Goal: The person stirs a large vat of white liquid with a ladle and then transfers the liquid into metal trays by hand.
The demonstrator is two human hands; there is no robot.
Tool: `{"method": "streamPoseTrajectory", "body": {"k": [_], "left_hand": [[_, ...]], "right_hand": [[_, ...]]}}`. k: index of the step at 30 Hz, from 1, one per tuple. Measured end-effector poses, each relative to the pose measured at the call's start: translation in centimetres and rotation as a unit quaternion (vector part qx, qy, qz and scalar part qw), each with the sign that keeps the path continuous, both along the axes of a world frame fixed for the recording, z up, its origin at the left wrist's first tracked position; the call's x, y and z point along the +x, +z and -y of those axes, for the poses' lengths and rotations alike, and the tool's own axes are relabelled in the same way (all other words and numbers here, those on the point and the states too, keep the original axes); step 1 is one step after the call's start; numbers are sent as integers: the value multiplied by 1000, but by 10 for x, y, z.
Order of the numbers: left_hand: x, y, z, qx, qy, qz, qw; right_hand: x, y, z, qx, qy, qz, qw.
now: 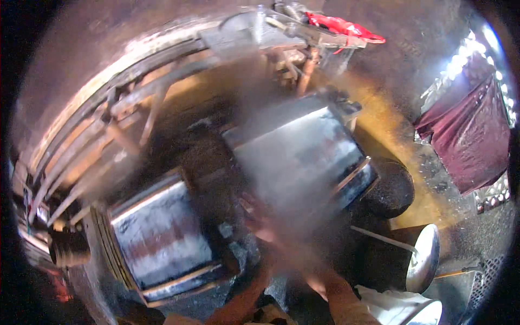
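Note:
Pale steam hangs over the middle and blurs both of my hands. My left hand is held out near the lower left corner of a steaming, grey-silver rectangular surface. My right hand is lower and to the right, its forearm rising from the bottom edge. Whether either hand touches or holds anything is hidden by haze and motion blur. To the left lies a similar shiny rectangular surface with pale strips along its edges and a reddish-brown reflection across it.
A long-handled tool with a round metal head lies at the right, above a white thing. Beside the steaming surface sits a dark rounded vessel. A wooden rack runs along the left. A red plastic bag and maroon cloth are farther off.

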State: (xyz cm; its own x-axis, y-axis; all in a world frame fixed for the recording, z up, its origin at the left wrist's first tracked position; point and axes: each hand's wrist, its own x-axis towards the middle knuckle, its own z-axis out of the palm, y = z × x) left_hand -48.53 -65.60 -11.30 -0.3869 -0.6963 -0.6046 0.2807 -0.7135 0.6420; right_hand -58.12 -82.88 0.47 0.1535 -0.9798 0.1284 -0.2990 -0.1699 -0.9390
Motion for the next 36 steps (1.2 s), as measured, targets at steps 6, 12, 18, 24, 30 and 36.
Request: {"method": "streamPoseTrajectory", "body": {"k": [6, 12, 18, 24, 30, 36], "left_hand": [[-47, 31, 84, -90, 11, -59, 994], [-38, 2, 94, -55, -146, 118, 981], [-49, 25, 102, -273, -183, 243, 913], [-9, 10, 98, 9, 12, 163, 986], [55, 31, 117, 71, 104, 157, 980], [119, 106, 146, -277, 56, 309, 908]], "right_hand": [[-233, -92, 124, -32, -146, -398, 905], [-424, -57, 107, 21, -274, -616, 738], [-558, -103, -33, 121, -372, -585, 710], [-478, -78, -4, 330, -398, -388, 763], [-452, -165, -119, 34, -387, -573, 722], [-438, -252, -128, 115, -366, -115, 916]]}}
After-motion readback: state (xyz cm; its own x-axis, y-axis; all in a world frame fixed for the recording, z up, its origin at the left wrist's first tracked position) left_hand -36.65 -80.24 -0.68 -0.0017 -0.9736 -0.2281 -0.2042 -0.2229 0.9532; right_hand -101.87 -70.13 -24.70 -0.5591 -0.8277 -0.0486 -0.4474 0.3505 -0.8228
